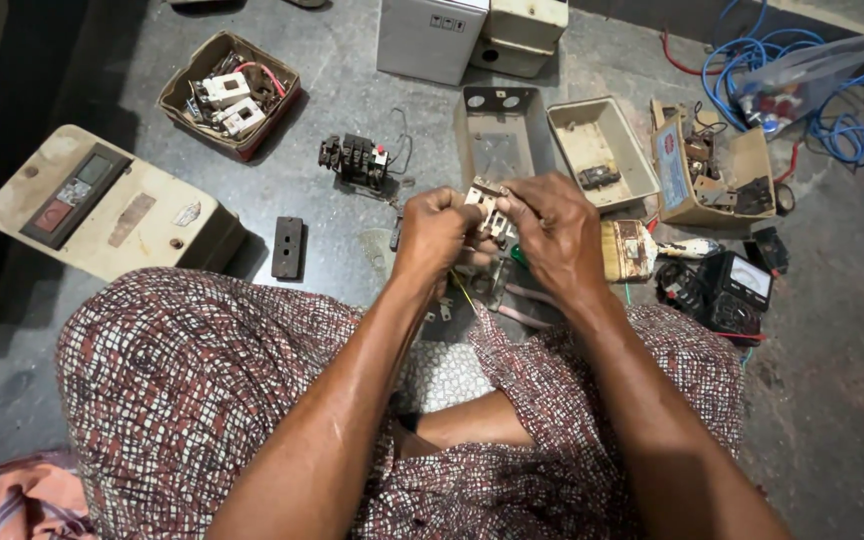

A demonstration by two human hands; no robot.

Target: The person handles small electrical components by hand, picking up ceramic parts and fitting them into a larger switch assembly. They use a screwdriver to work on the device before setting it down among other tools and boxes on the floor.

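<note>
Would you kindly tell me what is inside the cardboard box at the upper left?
The cardboard box holds white switch parts and a red wire; whatever lies beneath them is covered.

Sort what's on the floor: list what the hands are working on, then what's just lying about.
In hand:
left hand
right hand
small switch part

Lying about:
beige cover
cardboard box of parts
black contactor
open metal box
multimeter
blue wire
</note>
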